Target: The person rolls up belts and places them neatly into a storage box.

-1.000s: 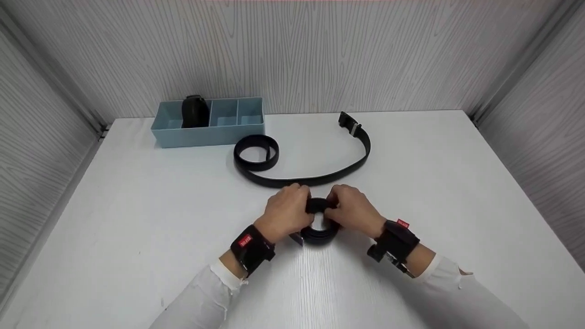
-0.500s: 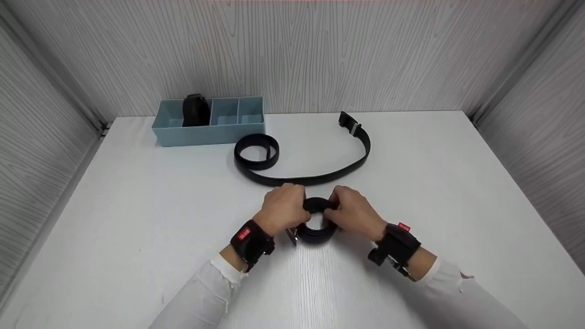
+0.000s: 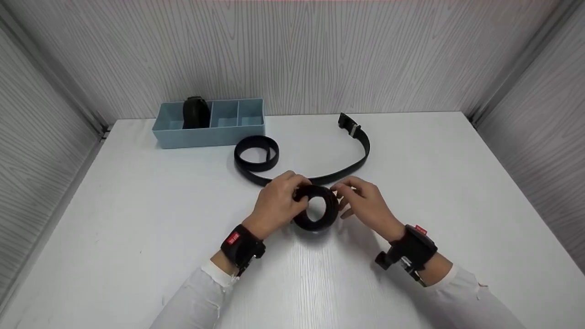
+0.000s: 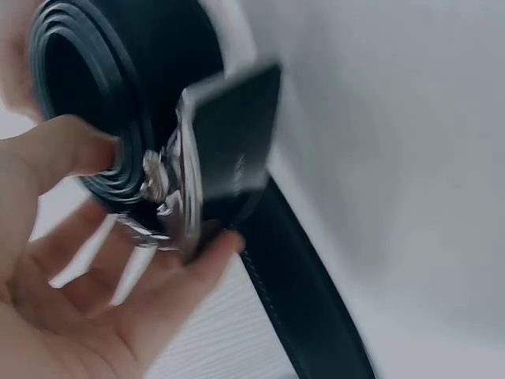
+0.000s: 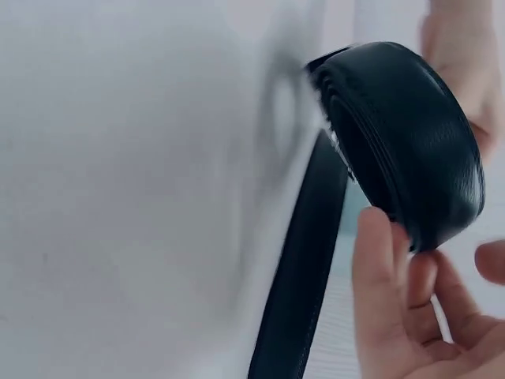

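A dark leather belt (image 3: 315, 226), rolled into a tight coil, is held up over the table's middle. My left hand (image 3: 276, 201) grips its left side, thumb in the centre hole. The left wrist view shows my left fingers beside its metal plate buckle (image 4: 233, 134). At the coil's other side is my right hand (image 3: 368, 205), fingers loosely bent and touching the edge; in the right wrist view the thumb stands apart from the coil (image 5: 418, 134). Just behind lies a second black belt (image 3: 336, 176), partly unrolled and partly hidden by my left hand.
The second belt's curled end (image 3: 242, 160) sits in front of a blue compartment tray (image 3: 210, 137). Its buckle end (image 3: 349, 124) points to the back wall. Inside the tray stands a black rolled item (image 3: 195, 113). Grey panels enclose the white table (image 3: 137, 219).
The coil has been raised and tipped so its ring faces the head camera more. My right hand has loosened from the coil and shifted right; my left hand keeps hold.
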The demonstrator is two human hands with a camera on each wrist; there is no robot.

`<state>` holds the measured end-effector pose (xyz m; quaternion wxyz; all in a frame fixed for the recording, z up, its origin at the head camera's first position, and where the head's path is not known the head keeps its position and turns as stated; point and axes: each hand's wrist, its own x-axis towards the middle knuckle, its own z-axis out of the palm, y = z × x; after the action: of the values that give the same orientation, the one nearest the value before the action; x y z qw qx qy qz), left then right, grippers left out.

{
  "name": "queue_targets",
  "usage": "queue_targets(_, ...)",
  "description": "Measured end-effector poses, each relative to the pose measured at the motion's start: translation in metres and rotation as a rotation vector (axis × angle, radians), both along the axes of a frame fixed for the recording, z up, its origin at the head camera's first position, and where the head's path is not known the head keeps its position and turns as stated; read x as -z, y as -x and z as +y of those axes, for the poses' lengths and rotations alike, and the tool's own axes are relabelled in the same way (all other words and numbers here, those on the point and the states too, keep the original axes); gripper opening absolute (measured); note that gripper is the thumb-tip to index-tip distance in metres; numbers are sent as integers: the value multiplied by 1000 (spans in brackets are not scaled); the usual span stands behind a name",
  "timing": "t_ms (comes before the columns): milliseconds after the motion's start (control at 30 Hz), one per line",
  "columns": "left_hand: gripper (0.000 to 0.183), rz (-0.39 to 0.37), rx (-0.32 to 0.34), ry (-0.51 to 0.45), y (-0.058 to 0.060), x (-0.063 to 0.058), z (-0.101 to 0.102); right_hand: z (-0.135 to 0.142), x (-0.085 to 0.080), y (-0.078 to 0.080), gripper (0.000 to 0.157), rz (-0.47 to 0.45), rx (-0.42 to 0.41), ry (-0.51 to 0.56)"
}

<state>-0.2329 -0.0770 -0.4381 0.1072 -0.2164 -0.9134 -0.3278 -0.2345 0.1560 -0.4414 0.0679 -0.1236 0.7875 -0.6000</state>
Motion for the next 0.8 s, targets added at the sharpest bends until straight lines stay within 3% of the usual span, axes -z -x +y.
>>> queue_targets(133,26,149,55,-83,3,3,-3,3,-1,1,22,29,-1,58)
queue_targets(267,25,260,140,-140,6,0,-6,2,4,6,36,86,-47,-17)
queue_targets(467,28,262,331,-269,6,-6,-8,-2,9,14,63,126,-212,-57)
queue_targets(633,30,292,389,-319,5,-9,-8,-5,6,14,58,147,-274,-39)
queue_targets(800,31,362,423,-356,7,-11,-11,-8,1,15,53,221,-239,-9)
